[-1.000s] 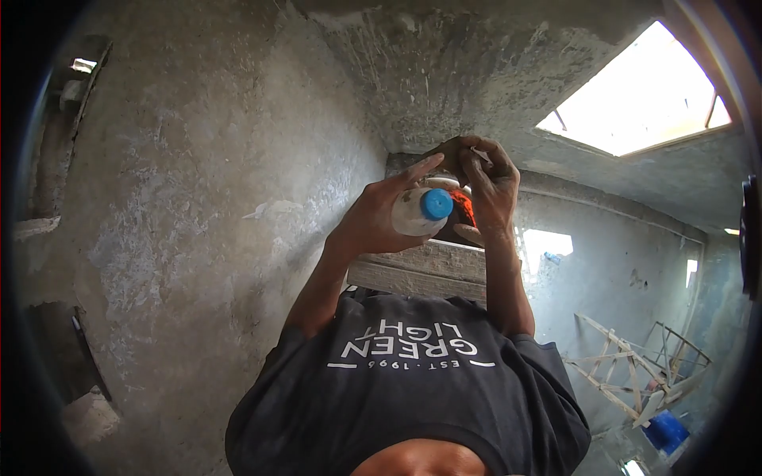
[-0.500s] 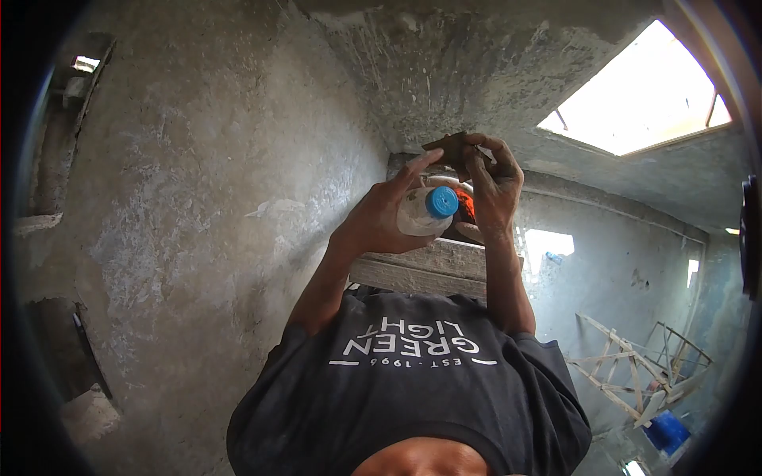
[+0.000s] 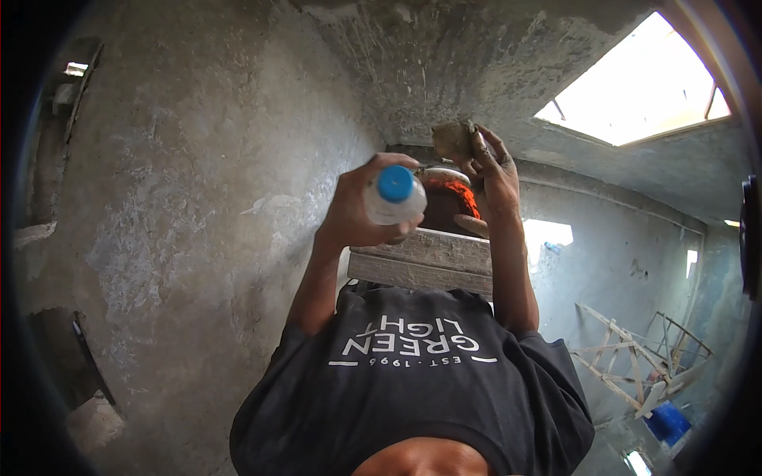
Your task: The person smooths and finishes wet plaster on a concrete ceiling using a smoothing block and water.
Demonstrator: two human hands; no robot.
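My left hand (image 3: 349,202) is wrapped round a clear plastic bottle (image 3: 389,210) with a blue cap (image 3: 395,184) that faces up toward me. Raised on the other side, my right hand (image 3: 496,170) pinches a small flat grey-brown piece (image 3: 453,141) between thumb and fingers; its kind is not clear. Both hands are apart. Between and beyond them shows a dark round shape with a pale rim (image 3: 444,173) and a bright orange-red patch (image 3: 464,197), partly hidden by the hands.
A weathered wooden plank (image 3: 421,263) lies just in front of my chest. A rough plastered wall (image 3: 198,159) rises close on the left. To the right are a bright opening (image 3: 643,87), a wooden frame (image 3: 627,361) and a blue container (image 3: 667,423).
My left hand has drawn the bottle left and toward me, away from the flat piece. My right hand has turned that piece so its broad face shows.
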